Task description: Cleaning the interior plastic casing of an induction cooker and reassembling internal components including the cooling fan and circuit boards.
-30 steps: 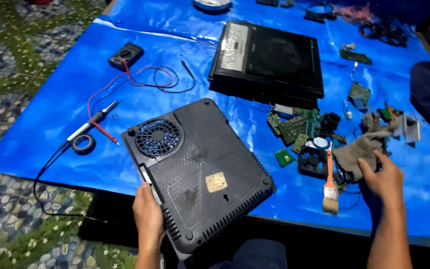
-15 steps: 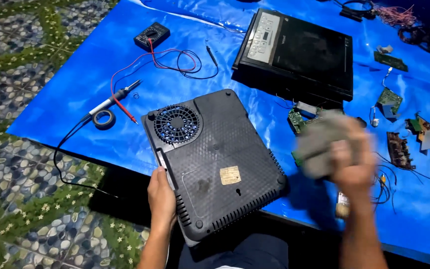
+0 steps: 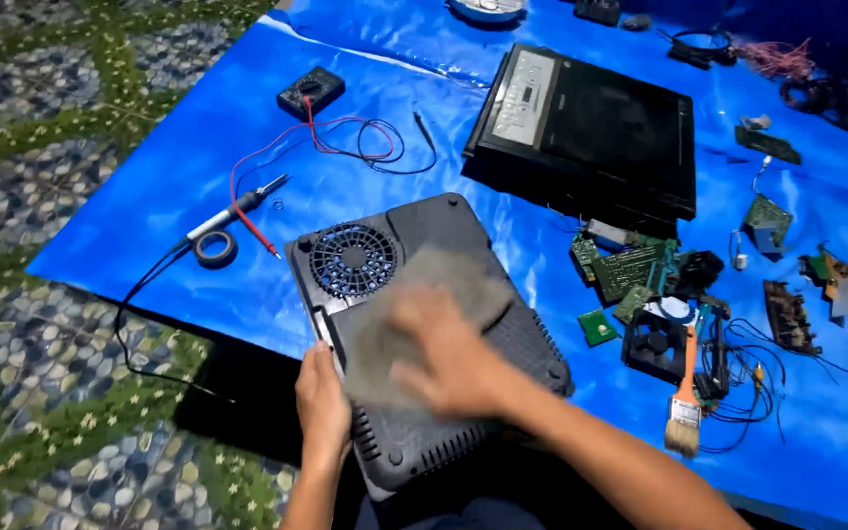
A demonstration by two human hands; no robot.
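Blue tarp point(image 3: 198, 147) under you: your left hand point(image 3: 321, 397) grips the black casing's point(image 3: 503, 344) edge while your right hand point(image 3: 449, 358), fingers closed on a grey rag point(image 3: 424, 294), wipes it. Next, probably reach unwiped corners.

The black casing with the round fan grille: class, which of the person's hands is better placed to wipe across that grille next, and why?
Probably the right hand: it presses the grey cloth on the casing beside the grille. The left hand grips the casing's near edge, steadying it.
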